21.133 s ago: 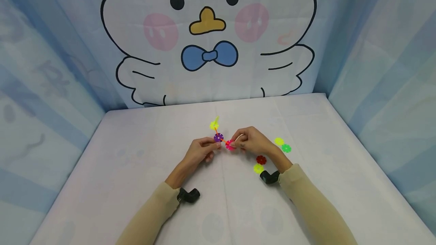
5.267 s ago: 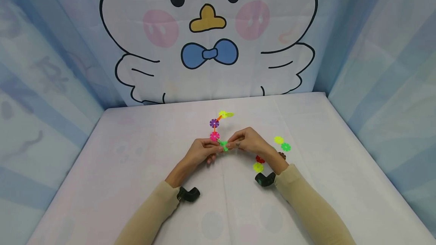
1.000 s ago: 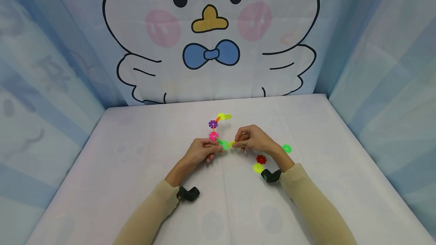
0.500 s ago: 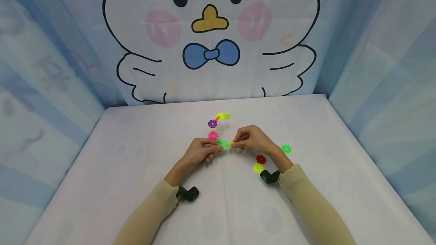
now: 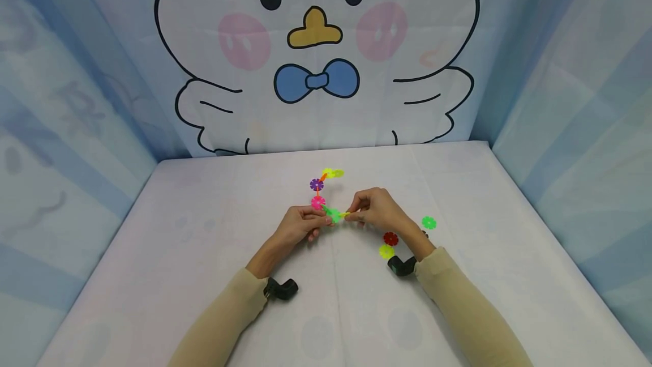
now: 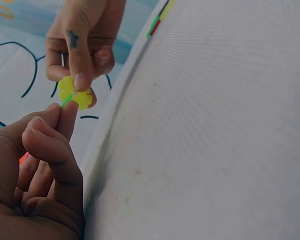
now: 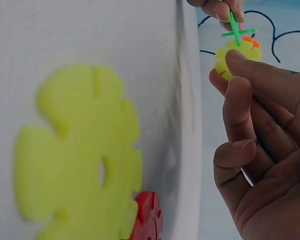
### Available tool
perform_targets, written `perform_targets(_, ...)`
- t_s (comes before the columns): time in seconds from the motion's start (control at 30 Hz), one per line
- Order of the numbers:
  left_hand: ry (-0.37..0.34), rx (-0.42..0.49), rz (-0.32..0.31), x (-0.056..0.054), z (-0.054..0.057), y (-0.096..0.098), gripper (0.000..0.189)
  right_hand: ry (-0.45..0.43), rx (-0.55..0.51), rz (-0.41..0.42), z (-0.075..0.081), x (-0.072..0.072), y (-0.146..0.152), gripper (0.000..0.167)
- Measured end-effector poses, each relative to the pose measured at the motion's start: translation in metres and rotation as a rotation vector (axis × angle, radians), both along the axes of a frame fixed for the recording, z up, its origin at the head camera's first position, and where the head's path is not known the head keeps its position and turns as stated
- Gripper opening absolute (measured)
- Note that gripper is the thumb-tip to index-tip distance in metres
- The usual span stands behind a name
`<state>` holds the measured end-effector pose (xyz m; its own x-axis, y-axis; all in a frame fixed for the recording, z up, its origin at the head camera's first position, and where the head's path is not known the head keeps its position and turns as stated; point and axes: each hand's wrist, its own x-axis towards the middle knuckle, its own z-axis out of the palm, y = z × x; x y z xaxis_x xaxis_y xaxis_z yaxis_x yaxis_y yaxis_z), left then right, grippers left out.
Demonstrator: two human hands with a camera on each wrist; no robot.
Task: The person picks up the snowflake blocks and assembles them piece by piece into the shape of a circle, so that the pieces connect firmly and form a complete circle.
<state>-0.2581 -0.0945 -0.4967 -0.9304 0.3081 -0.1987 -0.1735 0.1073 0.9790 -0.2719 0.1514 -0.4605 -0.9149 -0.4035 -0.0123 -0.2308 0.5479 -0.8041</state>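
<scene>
Over the white tabletop, the left hand pinches a green notched disc; touching its right side, a yellow notched disc sits pinched in the right hand — apparently being slotted in. The next push likely needs aligned notches.

A white cloth-covered table, printed with faint grey spots, fills the lower half of the head view. Lying right of centre: a green disc, a mostly hidden dark piece, a red disc and, just below, a yellow disc.
</scene>
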Motion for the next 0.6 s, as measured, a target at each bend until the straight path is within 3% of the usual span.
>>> perform_targets(0.6, 0.004, -0.021, 0.020, 0.0002, -0.0010, 0.0003, 0.022, 0.037, 0.003, 0.028, 0.0011, 0.0025, -0.0051, 0.015)
